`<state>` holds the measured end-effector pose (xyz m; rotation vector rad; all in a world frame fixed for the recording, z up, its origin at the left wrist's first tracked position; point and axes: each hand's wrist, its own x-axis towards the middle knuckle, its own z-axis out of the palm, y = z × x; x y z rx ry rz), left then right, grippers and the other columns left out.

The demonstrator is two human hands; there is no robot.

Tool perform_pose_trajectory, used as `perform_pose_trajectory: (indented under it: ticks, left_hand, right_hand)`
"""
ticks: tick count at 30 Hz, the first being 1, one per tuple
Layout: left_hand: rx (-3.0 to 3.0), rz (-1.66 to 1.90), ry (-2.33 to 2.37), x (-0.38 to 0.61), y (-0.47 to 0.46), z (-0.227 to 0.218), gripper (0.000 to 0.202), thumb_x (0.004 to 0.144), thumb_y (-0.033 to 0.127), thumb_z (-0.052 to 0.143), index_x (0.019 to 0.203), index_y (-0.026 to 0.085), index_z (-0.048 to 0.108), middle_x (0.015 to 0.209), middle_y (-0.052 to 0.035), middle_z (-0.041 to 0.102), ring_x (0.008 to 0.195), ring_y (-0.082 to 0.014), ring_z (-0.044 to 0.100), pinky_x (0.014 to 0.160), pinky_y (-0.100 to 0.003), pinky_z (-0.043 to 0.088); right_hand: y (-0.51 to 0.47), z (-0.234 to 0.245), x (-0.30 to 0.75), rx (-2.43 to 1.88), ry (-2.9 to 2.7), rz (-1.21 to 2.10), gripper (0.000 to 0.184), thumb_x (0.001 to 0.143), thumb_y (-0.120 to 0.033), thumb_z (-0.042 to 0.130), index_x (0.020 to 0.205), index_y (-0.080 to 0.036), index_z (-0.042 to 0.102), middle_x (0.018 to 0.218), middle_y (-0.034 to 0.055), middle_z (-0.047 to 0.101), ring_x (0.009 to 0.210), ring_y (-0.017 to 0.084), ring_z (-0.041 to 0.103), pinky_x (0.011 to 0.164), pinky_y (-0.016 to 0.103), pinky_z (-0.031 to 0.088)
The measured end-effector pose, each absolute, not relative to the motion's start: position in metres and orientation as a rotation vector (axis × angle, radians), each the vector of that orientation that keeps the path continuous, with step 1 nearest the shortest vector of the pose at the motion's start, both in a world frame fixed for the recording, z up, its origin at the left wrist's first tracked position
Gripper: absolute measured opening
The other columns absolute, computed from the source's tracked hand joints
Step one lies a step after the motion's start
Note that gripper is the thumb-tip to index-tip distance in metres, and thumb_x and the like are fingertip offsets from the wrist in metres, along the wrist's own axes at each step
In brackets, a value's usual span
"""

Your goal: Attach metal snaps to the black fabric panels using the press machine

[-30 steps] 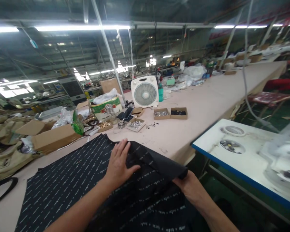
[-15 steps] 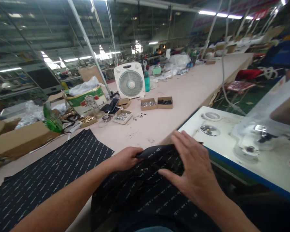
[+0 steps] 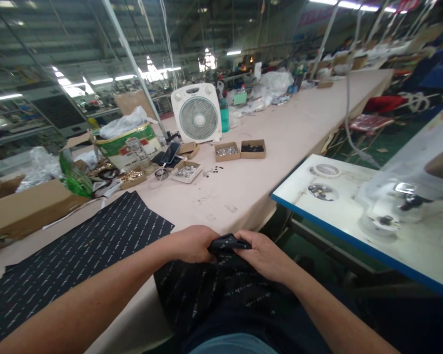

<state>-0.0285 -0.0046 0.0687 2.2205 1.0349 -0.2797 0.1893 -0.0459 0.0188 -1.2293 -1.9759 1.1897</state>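
Observation:
Black fabric (image 3: 221, 290) printed with rows of small white lettering hangs over my lap at the table's near edge. Its upper edge is bunched between my two hands. My left hand (image 3: 196, 243) is closed on the left of that edge, fingertips hidden behind the cloth. Close beside it, my right hand (image 3: 262, 251) pinches a folded part with thumb and fingers. To the left, a flat piece of the same patterned fabric (image 3: 96, 250) lies on the table, partly under my left forearm.
On the pink-covered table (image 3: 214, 196) stand a white box fan (image 3: 198, 115) and small boxes of metal parts (image 3: 186, 171). A cardboard box (image 3: 33, 209) sits at the left. A white machine (image 3: 387, 216) on a blue-edged tabletop (image 3: 339, 196) stands at the right.
My right hand was spread open above the fabric; it has come down and left and closed on the edge beside my left hand. The fabric's edge is now gathered and folded.

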Motion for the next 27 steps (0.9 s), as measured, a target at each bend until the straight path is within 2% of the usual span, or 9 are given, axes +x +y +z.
perform_pose_trajectory:
  ticks: [3, 5, 9, 13, 16, 19, 24, 27]
  left_hand:
    - [2.173, -0.17, 0.974, -0.028, -0.001, 0.064, 0.017, 0.075, 0.017, 0.057, 0.086, 0.016, 0.07, 0.077, -0.0002, 0.067, 0.074, -0.0164, 0.059, 0.067, -0.024, 0.04]
    - [2.088, -0.084, 0.934, -0.027, 0.0, 0.058, 0.021, 0.076, 0.015, 0.051, 0.087, 0.015, 0.069, 0.078, 0.0002, 0.065, 0.074, -0.0153, 0.056, 0.068, -0.024, 0.04]
    - [1.888, 0.083, 0.875, -0.023, -0.003, 0.047, 0.024, 0.077, 0.013, 0.046, 0.091, 0.015, 0.065, 0.08, 0.0014, 0.06, 0.075, -0.0138, 0.051, 0.071, -0.024, 0.04]
    - [1.73, 0.181, 0.892, -0.019, -0.005, 0.039, 0.016, 0.082, 0.022, 0.054, 0.09, 0.015, 0.065, 0.077, 0.0026, 0.057, 0.073, -0.0127, 0.047, 0.07, -0.024, 0.037]
    - [1.597, 0.149, 0.846, -0.022, -0.004, 0.036, 0.024, 0.077, 0.03, 0.07, 0.096, 0.016, 0.068, 0.079, 0.0031, 0.06, 0.073, -0.0124, 0.049, 0.072, -0.024, 0.038]
    - [1.52, 0.107, 0.853, -0.026, -0.001, 0.034, 0.022, 0.071, 0.026, 0.075, 0.09, 0.016, 0.069, 0.078, 0.0031, 0.062, 0.073, -0.0125, 0.05, 0.073, -0.024, 0.039]
    - [1.46, 0.127, 0.844, -0.029, 0.001, 0.03, 0.019, 0.069, 0.019, 0.07, 0.088, 0.015, 0.07, 0.079, 0.0022, 0.065, 0.074, -0.0127, 0.052, 0.076, -0.025, 0.04]
    - [1.397, 0.139, 0.842, -0.03, 0.002, 0.027, 0.018, 0.069, 0.017, 0.068, 0.087, 0.014, 0.07, 0.075, 0.0031, 0.063, 0.071, -0.0113, 0.05, 0.072, -0.023, 0.038]
  right_hand:
    - [-0.045, 0.018, 0.191, -1.254, -1.973, 1.179, 0.006, 0.086, -0.026, 0.064, 0.086, -0.02, 0.064, 0.078, -0.002, 0.063, 0.075, 0.016, 0.058, 0.065, 0.027, 0.036]
    - [-0.044, 0.016, 0.195, -1.274, -1.99, 1.178, 0.008, 0.081, -0.025, 0.069, 0.084, -0.02, 0.063, 0.075, -0.0032, 0.061, 0.072, 0.015, 0.056, 0.063, 0.026, 0.035]
    - [-0.043, 0.014, 0.202, -1.314, -1.932, 1.186, 0.015, 0.085, -0.025, 0.064, 0.073, -0.019, 0.059, 0.067, -0.0045, 0.055, 0.066, 0.013, 0.051, 0.06, 0.026, 0.033]
    - [-0.042, 0.015, 0.202, -1.303, -1.845, 1.186, 0.008, 0.085, -0.024, 0.065, 0.079, -0.019, 0.062, 0.072, -0.0041, 0.058, 0.068, 0.013, 0.053, 0.063, 0.025, 0.036]
    - [-0.042, 0.016, 0.199, -1.317, -1.847, 1.151, 0.005, 0.084, -0.024, 0.067, 0.081, -0.019, 0.066, 0.076, -0.0029, 0.063, 0.073, 0.015, 0.056, 0.066, 0.026, 0.037]
    - [-0.041, 0.018, 0.197, -1.323, -1.86, 1.167, 0.007, 0.085, -0.025, 0.066, 0.081, -0.02, 0.067, 0.076, -0.0025, 0.063, 0.073, 0.015, 0.057, 0.066, 0.026, 0.037]
    - [-0.038, 0.019, 0.195, -1.297, -1.85, 1.249, 0.009, 0.086, -0.027, 0.065, 0.081, -0.02, 0.067, 0.075, -0.0027, 0.062, 0.072, 0.014, 0.055, 0.064, 0.025, 0.037]
    - [-0.035, 0.018, 0.193, -1.31, -1.818, 1.271, 0.008, 0.086, -0.026, 0.065, 0.082, -0.019, 0.068, 0.075, -0.0028, 0.063, 0.072, 0.015, 0.056, 0.065, 0.025, 0.038]
